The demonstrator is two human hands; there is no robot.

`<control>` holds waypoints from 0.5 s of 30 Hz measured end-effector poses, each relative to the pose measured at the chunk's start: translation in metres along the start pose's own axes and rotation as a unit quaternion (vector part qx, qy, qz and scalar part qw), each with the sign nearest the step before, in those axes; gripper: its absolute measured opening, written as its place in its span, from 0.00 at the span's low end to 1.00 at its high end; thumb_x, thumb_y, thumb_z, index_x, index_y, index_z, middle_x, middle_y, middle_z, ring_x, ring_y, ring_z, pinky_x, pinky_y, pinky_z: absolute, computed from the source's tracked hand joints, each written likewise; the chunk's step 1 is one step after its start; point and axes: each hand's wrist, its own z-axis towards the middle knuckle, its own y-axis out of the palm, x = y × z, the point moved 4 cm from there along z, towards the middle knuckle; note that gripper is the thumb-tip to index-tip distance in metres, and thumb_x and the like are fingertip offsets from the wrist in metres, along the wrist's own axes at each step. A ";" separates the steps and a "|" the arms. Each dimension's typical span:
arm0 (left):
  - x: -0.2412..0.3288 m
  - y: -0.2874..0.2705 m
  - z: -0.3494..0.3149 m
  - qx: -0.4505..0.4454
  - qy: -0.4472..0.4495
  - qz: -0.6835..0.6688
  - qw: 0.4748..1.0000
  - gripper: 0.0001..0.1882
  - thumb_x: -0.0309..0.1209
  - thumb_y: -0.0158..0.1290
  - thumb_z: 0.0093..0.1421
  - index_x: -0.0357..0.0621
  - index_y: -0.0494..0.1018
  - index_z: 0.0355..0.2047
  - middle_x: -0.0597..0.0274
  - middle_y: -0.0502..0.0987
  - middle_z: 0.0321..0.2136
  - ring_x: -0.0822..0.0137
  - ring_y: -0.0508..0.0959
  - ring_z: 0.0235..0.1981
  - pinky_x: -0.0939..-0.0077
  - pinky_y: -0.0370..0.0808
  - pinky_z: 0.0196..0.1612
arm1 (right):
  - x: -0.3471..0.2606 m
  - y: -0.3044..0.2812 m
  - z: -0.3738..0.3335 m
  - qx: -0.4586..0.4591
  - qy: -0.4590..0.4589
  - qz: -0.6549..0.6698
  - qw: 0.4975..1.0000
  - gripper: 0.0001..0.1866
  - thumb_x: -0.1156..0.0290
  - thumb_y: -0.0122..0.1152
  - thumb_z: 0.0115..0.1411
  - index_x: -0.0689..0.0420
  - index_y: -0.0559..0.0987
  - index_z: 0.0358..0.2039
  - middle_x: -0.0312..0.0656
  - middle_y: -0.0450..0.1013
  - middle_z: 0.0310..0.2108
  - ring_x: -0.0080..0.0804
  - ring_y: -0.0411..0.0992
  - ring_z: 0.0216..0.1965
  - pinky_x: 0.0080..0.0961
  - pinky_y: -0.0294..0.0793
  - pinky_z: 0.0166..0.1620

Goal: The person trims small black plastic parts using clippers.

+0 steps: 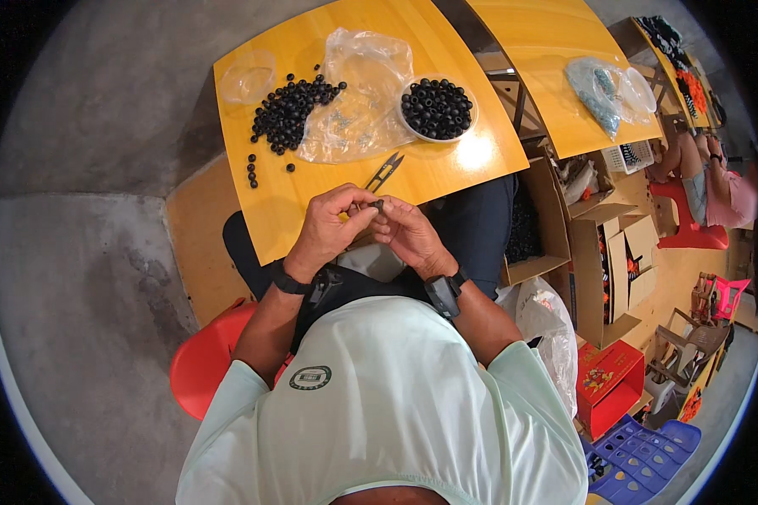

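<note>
A clear tub sits at the far left of the yellow desk, with a pile of loose black beads just to its right (a few stragglers lie nearer the person). Below them, the left hand has its thumb and forefinger pressed together on one side of a small dark piece. That piece is held up between both hands at the near edge of the desk; it looks nearly black, stubby and dull, though the fingers cover so much that its exact shape is hard to make out. A crumpled clear bag lies farther back, and dark snips rest just beyond the fingers, blades apart. The right hand pinches the piece from its side. Right of the bag stands a round tub heaped with black beads.
</note>
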 end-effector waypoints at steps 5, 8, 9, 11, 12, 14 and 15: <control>-0.004 0.002 0.000 0.002 -0.006 -0.008 1.000 0.07 0.20 0.59 0.56 0.34 0.77 0.37 0.63 0.77 0.29 0.76 0.74 0.28 0.83 0.72 0.32 | 0.002 -0.001 0.000 0.000 -0.001 0.003 1.000 0.11 0.62 0.56 0.66 0.57 0.75 0.39 0.29 0.66 0.28 0.16 0.61 0.29 0.15 0.61 0.31; 0.000 0.003 0.000 0.026 0.030 0.013 0.999 0.06 0.21 0.59 0.56 0.34 0.76 0.35 0.62 0.77 0.27 0.75 0.75 0.25 0.81 0.72 0.29 | 0.001 0.000 -0.001 0.001 -0.001 0.004 1.000 0.10 0.62 0.56 0.66 0.56 0.75 0.39 0.29 0.66 0.28 0.16 0.62 0.29 0.15 0.61 0.31; 0.001 0.002 -0.001 0.028 0.038 0.025 0.999 0.07 0.21 0.59 0.56 0.35 0.76 0.35 0.61 0.77 0.27 0.73 0.76 0.25 0.81 0.72 0.30 | 0.002 0.000 0.000 0.001 -0.001 0.005 1.000 0.10 0.62 0.56 0.66 0.56 0.75 0.39 0.29 0.66 0.28 0.16 0.62 0.29 0.15 0.61 0.31; 0.002 0.002 -0.001 0.030 0.046 0.037 0.998 0.07 0.20 0.59 0.55 0.35 0.76 0.36 0.60 0.77 0.27 0.72 0.76 0.25 0.80 0.73 0.30 | 0.003 -0.001 0.001 0.011 0.000 -0.009 1.000 0.10 0.62 0.56 0.66 0.56 0.75 0.39 0.29 0.66 0.28 0.16 0.62 0.29 0.15 0.61 0.31; 0.003 0.003 -0.002 0.032 0.060 0.051 0.996 0.07 0.20 0.58 0.55 0.35 0.76 0.36 0.60 0.77 0.27 0.70 0.76 0.25 0.79 0.73 0.30 | 0.002 -0.001 0.001 0.011 0.000 -0.008 1.000 0.10 0.62 0.56 0.66 0.56 0.75 0.39 0.29 0.66 0.28 0.16 0.62 0.29 0.15 0.61 0.31; 0.003 0.003 -0.002 0.034 0.073 0.066 0.995 0.08 0.19 0.58 0.55 0.35 0.76 0.36 0.59 0.76 0.28 0.69 0.77 0.25 0.78 0.73 0.30 | 0.001 0.000 0.000 0.005 -0.001 -0.015 1.000 0.10 0.62 0.56 0.66 0.56 0.75 0.38 0.29 0.66 0.28 0.16 0.61 0.29 0.14 0.61 0.31; 0.003 0.003 -0.002 0.031 0.079 0.069 0.994 0.08 0.19 0.57 0.55 0.35 0.76 0.37 0.59 0.76 0.28 0.68 0.77 0.26 0.78 0.73 0.30 | 0.001 0.000 0.000 0.005 -0.001 -0.014 1.000 0.10 0.62 0.56 0.66 0.56 0.75 0.38 0.29 0.66 0.28 0.16 0.61 0.29 0.14 0.61 0.31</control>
